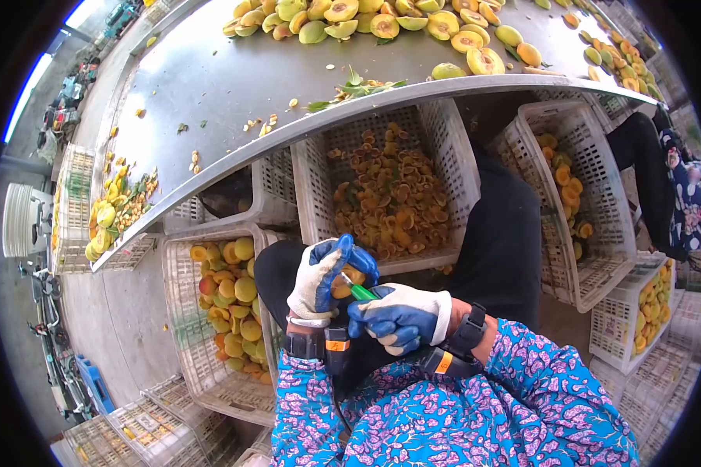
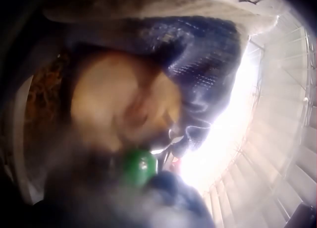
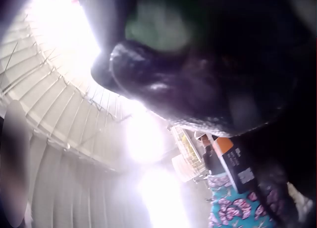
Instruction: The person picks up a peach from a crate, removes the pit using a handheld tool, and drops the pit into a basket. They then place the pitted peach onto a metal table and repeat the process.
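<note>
My left hand point(image 1: 322, 279), in a white glove with blue coating, grips a cut yellow peach point(image 1: 352, 279) over my lap. A hollow shows in the peach's pale cut face point(image 2: 101, 96) in the left wrist view. In my right hand point(image 1: 405, 317), gloved alike, is a small green-handled tool point(image 1: 363, 293), fingers curled round it. Its metal tip reaches the peach in the head view; the exact shape of that tip is hidden. The right wrist view shows dark glove fingers point(image 3: 143, 69) around the blurred green handle point(image 3: 161, 29).
Before my knees a crate point(image 1: 310, 198) holds brownish fruit scraps. Left of my lap, another crate point(image 1: 183, 335) contains peaches. Cut peaches point(image 1: 385, 26) lie on the metal table point(image 1: 234, 78), whose edge runs ahead of me. More crates point(image 1: 592, 268) stand at right, near another person's leg point(image 1: 635, 148).
</note>
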The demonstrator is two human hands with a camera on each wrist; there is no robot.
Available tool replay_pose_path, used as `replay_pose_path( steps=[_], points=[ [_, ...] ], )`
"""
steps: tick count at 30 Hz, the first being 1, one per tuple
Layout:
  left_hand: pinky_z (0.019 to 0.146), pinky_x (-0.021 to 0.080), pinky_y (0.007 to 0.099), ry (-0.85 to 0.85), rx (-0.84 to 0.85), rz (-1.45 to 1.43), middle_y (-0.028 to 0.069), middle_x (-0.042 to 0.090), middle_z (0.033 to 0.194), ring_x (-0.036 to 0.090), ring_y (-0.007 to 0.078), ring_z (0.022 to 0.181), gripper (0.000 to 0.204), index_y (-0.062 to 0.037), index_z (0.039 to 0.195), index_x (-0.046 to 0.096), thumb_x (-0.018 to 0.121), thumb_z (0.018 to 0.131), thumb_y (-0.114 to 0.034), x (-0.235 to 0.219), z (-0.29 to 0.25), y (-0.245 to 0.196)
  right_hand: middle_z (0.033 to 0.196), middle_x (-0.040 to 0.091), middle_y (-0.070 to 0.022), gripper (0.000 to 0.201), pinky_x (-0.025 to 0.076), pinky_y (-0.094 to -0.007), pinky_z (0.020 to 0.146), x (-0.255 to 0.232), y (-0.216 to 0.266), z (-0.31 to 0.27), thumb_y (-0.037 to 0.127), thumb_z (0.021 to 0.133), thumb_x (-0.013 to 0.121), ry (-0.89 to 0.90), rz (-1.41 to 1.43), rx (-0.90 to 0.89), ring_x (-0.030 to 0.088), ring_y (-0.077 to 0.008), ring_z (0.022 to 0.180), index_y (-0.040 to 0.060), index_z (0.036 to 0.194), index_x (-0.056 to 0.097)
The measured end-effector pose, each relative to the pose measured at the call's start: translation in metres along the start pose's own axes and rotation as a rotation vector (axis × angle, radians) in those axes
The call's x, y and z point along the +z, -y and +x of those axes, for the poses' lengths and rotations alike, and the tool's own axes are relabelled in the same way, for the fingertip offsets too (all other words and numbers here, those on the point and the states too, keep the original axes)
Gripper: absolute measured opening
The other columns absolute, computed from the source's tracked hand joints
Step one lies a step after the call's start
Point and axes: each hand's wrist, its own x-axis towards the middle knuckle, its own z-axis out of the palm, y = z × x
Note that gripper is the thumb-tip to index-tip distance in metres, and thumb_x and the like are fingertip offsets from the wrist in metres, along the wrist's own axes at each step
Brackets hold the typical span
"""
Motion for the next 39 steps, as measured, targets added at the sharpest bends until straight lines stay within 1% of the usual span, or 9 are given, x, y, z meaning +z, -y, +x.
replay_pose_path(
  steps=[3,8,11,14,20,26,30,34,39],
  points=[
    [0.061,0.051,0.0327,0.021,-0.001,-0.051,0.0162,0.064,0.072,0.062,0.0237,0.063,0.040,0.0057,0.078,0.064,0.058,0.093,-0.031,0.001,0.000,0.003,0.056,0.039,0.0065,0.028,0.029,-0.0208,0.038,-0.008,-0.009,0.004,0.027,0.099,0.048,0.198,0.288,0.023,0.035,-0.0021,0.038,-0.0003,0.099,0.054],
    [0.060,0.051,0.0343,0.069,0.042,-0.181,0.0180,0.064,0.073,0.062,0.0257,0.062,0.044,0.0051,0.077,0.063,0.052,0.096,-0.032,0.002,-0.001,0.003,0.056,0.037,0.0064,0.037,0.027,-0.0217,0.037,-0.003,-0.011,0.007,0.030,0.102,0.038,0.186,0.439,0.021,0.031,-0.0035,0.037,-0.0020,0.100,0.054],
    [0.060,0.052,0.0349,0.008,0.002,-0.241,0.0175,0.065,0.073,0.062,0.0257,0.063,0.043,0.0047,0.077,0.064,0.052,0.096,-0.033,0.006,-0.001,0.000,0.056,0.037,0.0076,0.031,0.027,-0.0184,0.037,-0.005,-0.011,0.009,0.029,0.100,0.045,0.227,0.371,-0.041,0.032,-0.0016,0.038,0.0002,0.095,0.057],
    [0.062,0.052,0.0354,-0.036,-0.109,-0.144,0.0166,0.065,0.074,0.064,0.0256,0.066,0.045,0.0046,0.079,0.065,0.052,0.095,-0.036,0.004,0.001,-0.001,0.054,0.036,0.0079,0.032,0.026,-0.0184,0.036,-0.010,-0.005,0.005,0.029,0.100,0.045,0.063,0.068,-0.047,0.030,-0.0021,0.036,0.0009,0.094,0.058],
    [0.066,0.052,0.0338,0.120,-0.127,-0.025,0.0172,0.065,0.074,0.064,0.0252,0.067,0.053,0.0048,0.075,0.065,0.050,0.095,-0.042,0.001,0.006,-0.004,0.054,0.037,0.0079,0.035,0.026,-0.0201,0.036,-0.022,-0.016,0.008,0.031,0.101,0.042,0.241,0.291,0.004,0.031,-0.0023,0.036,-0.0006,0.099,0.056],
    [0.067,0.052,0.0372,-0.037,-0.014,-0.154,0.0184,0.063,0.074,0.063,0.0283,0.068,0.052,0.0041,0.080,0.062,0.045,0.097,-0.041,0.019,0.002,0.000,0.054,0.036,0.0082,0.036,0.027,-0.0215,0.035,-0.019,-0.015,0.010,0.030,0.102,0.039,0.361,0.473,-0.036,0.031,-0.0026,0.037,-0.0015,0.102,0.057],
    [0.065,0.053,0.0363,-0.051,-0.038,-0.153,0.0173,0.065,0.075,0.064,0.0269,0.067,0.043,0.0046,0.084,0.063,0.051,0.096,-0.035,0.009,0.000,0.001,0.052,0.037,0.0055,0.033,0.029,-0.0208,0.036,-0.013,-0.010,0.005,0.028,0.099,0.047,0.174,0.271,-0.042,0.034,-0.0042,0.036,-0.0039,0.100,0.057],
    [0.061,0.054,0.0350,-0.062,-0.147,-0.128,0.0153,0.065,0.074,0.064,0.0251,0.066,0.035,0.0044,0.085,0.065,0.059,0.093,-0.029,0.007,0.000,0.000,0.054,0.039,0.0065,0.031,0.026,-0.0186,0.035,0.000,0.004,-0.005,0.031,0.098,0.051,-0.162,-0.307,-0.013,0.032,-0.0030,0.036,0.0011,0.096,0.058],
    [0.060,0.053,0.0365,-0.024,-0.135,-0.247,0.0149,0.064,0.076,0.064,0.0272,0.066,0.033,0.0032,0.087,0.063,0.058,0.093,-0.028,0.008,0.008,0.000,0.055,0.039,0.0066,0.033,0.028,-0.0203,0.036,-0.022,0.000,0.003,0.029,0.100,0.044,0.204,0.224,0.028,0.034,-0.0026,0.038,-0.0012,0.098,0.057]
  ],
)
